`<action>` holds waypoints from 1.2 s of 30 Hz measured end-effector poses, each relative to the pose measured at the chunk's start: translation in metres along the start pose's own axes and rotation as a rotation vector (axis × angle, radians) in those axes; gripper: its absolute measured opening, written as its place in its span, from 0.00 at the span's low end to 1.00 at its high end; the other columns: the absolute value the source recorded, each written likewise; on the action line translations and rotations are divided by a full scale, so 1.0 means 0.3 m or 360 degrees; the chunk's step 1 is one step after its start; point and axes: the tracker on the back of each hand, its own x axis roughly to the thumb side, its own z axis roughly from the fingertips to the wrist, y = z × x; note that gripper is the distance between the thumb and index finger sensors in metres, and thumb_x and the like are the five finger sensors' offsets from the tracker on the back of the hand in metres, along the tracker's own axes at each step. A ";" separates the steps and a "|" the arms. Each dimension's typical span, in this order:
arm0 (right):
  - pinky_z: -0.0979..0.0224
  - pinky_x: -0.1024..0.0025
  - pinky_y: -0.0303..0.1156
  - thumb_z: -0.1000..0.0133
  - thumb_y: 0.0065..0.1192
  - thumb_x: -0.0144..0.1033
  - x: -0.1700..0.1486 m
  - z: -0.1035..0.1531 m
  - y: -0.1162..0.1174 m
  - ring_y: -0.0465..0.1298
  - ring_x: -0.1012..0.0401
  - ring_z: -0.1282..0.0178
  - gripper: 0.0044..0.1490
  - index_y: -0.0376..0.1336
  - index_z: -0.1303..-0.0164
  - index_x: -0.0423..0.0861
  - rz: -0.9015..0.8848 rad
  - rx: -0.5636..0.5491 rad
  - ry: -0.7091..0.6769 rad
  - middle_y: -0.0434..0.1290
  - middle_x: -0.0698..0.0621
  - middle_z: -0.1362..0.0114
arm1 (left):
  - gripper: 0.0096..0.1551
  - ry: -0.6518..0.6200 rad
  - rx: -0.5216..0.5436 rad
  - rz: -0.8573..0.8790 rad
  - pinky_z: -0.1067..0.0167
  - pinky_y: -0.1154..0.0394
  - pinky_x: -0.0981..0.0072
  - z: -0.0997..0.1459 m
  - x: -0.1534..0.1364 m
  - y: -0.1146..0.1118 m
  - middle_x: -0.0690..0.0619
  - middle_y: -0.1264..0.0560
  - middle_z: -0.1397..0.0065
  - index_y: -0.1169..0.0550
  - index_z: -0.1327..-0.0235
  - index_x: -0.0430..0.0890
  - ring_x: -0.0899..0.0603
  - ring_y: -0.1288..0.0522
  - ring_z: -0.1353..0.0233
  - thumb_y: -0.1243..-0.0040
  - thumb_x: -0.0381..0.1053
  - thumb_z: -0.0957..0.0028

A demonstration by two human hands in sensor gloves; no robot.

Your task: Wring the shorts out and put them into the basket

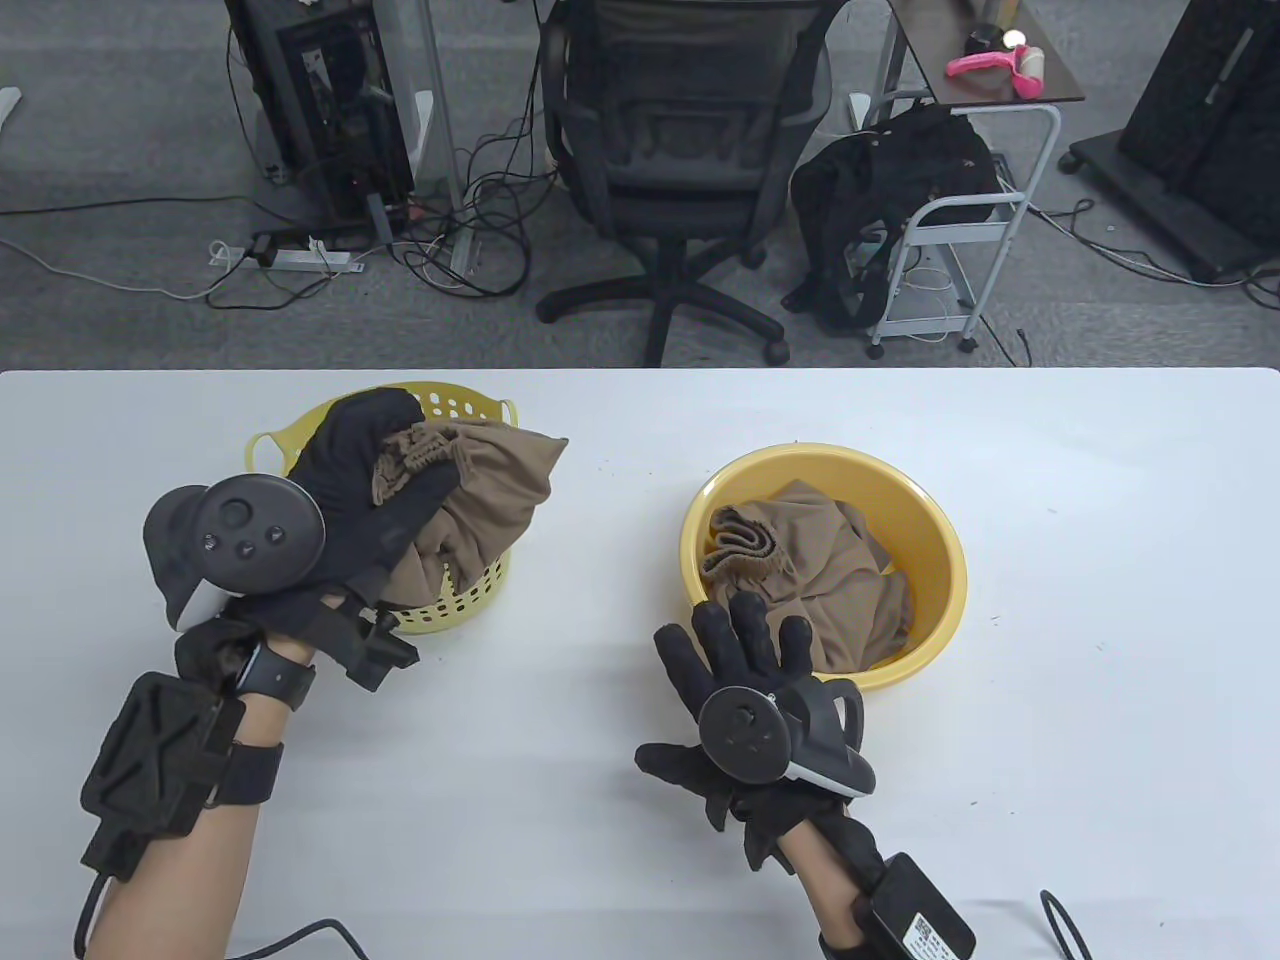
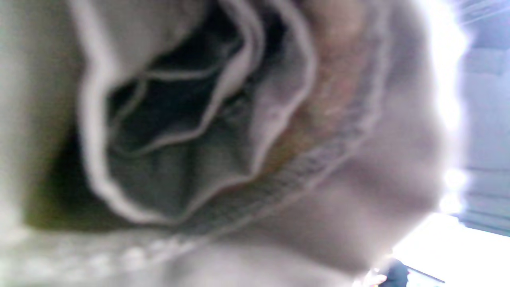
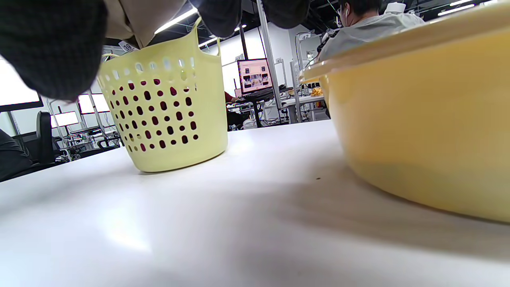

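Observation:
My left hand point(image 1: 385, 480) grips a bunched pair of tan shorts point(image 1: 490, 490) right over the pale yellow perforated basket point(image 1: 455, 405) at the left of the table. The left wrist view is filled with blurred folds of those shorts point(image 2: 255, 151). A second pair of tan shorts point(image 1: 820, 570) lies crumpled in the round yellow basin point(image 1: 935, 545) to the right. My right hand point(image 1: 745, 640) hovers flat with fingers spread at the basin's near-left rim and holds nothing. In the right wrist view the basket point(image 3: 171, 115) stands left and the basin point(image 3: 422, 119) right.
The white table point(image 1: 1100, 600) stretches out bare to the right and in front. Beyond its far edge stand an office chair point(image 1: 680, 150), a small trolley point(image 1: 960, 230) and cables on the floor. A person sits at a desk in the background of the right wrist view.

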 end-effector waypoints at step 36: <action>0.29 0.21 0.36 0.52 0.65 0.74 -0.006 0.030 -0.015 0.40 0.30 0.17 0.66 0.46 0.15 0.44 -0.0028 -0.0055 -0.0034 0.45 0.32 0.15 | 0.37 0.0473 -0.0257 -0.0315 0.27 0.46 0.29 -0.071 -0.230 -0.200 0.43 0.46 0.12 0.41 0.26 0.58 0.27 0.43 0.14 0.32 0.55 0.41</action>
